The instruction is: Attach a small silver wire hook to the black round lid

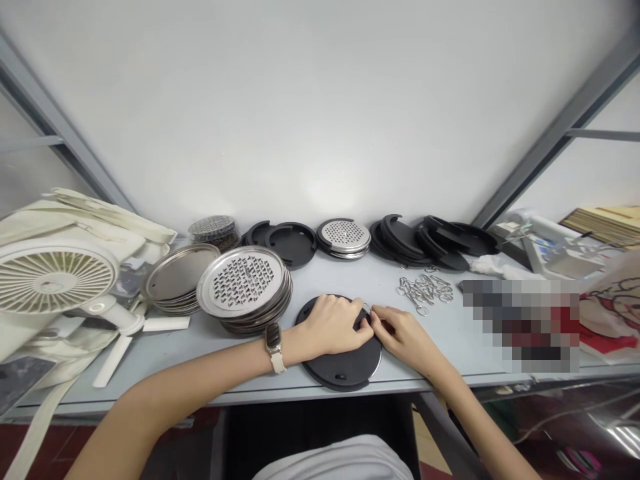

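Black plastic disc (340, 370) lies flat on the pale grey table (150, 390), right at the front edge and directly before the person. The left hand (327, 327) rests across its upper half, fingers curled down toward the rim, though I can't tell whether they grip anything. The right hand (407, 340) comes in from the other side, its fingertips (374, 319) drawn narrowly together at the rim, pinching a small metal loop (367, 308) that is mostly hidden. Both hands nearly touch there. A wristwatch with a white strap (274, 347) sits on the left wrist. Just beyond the right hand lies a loose pile of metal clips (425, 290). Along the wall stand 2 stacks of steel discs, 1 perforated (244, 283) and 1 plain (177, 277), with several black notched discs (293, 243) and a perforated steel disc stacked on black (343, 235) farther back. A white desk fan (55, 277) stands at the far left beside a cream canvas bag (75, 227), while a pixelated patch (520, 327) blurs whatever lies on the right of the table.
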{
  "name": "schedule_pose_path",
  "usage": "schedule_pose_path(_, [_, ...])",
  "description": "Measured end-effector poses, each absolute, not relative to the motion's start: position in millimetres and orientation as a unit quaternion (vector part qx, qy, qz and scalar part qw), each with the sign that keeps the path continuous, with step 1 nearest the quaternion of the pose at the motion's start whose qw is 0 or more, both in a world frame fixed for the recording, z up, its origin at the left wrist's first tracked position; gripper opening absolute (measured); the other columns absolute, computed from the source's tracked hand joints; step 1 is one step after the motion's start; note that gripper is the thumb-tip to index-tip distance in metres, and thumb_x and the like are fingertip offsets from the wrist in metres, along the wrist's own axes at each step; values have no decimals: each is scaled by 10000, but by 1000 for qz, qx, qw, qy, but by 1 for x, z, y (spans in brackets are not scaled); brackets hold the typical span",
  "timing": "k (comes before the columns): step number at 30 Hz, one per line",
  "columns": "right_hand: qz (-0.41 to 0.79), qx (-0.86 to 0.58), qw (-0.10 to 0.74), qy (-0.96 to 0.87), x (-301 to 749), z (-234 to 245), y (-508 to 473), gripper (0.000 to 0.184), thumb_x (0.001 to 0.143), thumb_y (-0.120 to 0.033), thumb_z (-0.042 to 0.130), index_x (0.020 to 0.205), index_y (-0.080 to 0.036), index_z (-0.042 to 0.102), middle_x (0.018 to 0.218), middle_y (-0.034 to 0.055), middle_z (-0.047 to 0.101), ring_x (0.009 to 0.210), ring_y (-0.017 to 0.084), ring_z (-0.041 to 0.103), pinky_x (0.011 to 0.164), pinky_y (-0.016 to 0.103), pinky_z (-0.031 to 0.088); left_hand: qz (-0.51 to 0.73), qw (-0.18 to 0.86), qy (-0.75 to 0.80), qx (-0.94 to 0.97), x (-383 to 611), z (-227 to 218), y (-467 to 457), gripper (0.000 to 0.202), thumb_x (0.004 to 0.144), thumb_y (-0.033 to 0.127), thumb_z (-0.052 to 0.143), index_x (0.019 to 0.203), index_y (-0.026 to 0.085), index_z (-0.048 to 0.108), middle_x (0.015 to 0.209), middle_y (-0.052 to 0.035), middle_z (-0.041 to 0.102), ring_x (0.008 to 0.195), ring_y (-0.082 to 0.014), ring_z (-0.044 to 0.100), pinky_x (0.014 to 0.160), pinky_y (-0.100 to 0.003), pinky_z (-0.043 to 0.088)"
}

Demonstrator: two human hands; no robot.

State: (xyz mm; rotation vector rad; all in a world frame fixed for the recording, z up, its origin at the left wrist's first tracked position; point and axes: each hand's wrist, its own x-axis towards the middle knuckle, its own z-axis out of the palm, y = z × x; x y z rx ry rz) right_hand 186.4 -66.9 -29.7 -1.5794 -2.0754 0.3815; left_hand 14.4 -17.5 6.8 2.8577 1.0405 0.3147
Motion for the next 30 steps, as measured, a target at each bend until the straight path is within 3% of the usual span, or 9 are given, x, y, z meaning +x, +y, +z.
schedule_pose_path(7, [126, -590, 244, -759, 188, -31, -67, 291, 912, -255, 382, 631, -218, 312, 554, -39, 407, 529, 126, 433, 537, 243, 292, 112, 38, 337, 934, 14, 5, -17, 243, 847, 382, 443, 882, 179, 571, 756, -66, 682, 701, -255, 663, 626, -345, 482])
schedule_pose_path(18, [142, -576, 243, -768, 187, -28, -66, 309, 976, -293, 291, 696, -220, 400, 632, -3, 515, 604, 158, 516, 599, 265, 343, 107, 25, 344, 932, 15, 7, -18, 233, 850, 366, 423, 880, 171, 547, 755, -72, 674, 691, -257, 657, 624, -349, 481])
schedule_pose_path(24, [136, -574, 247, -768, 187, -28, -66, 296, 968, -283, 319, 691, -220, 401, 619, -9, 504, 585, 153, 505, 585, 262, 341, 107, 41, 351, 929, 16, 10, -19, 388, 836, 343, 432, 1154, 120, 418, 676, -45, 655, 627, -260, 649, 574, -335, 466])
schedule_pose_path(30, [130, -573, 253, -768, 186, -28, -66, 300, 956, -258, 332, 670, -216, 410, 610, -5, 519, 581, 147, 510, 574, 255, 347, 94, 39, 321, 942, 14, 10, -18, 188, 875, 341, 408, 970, 197, 483, 779, -44, 672, 717, -242, 665, 621, -317, 466])
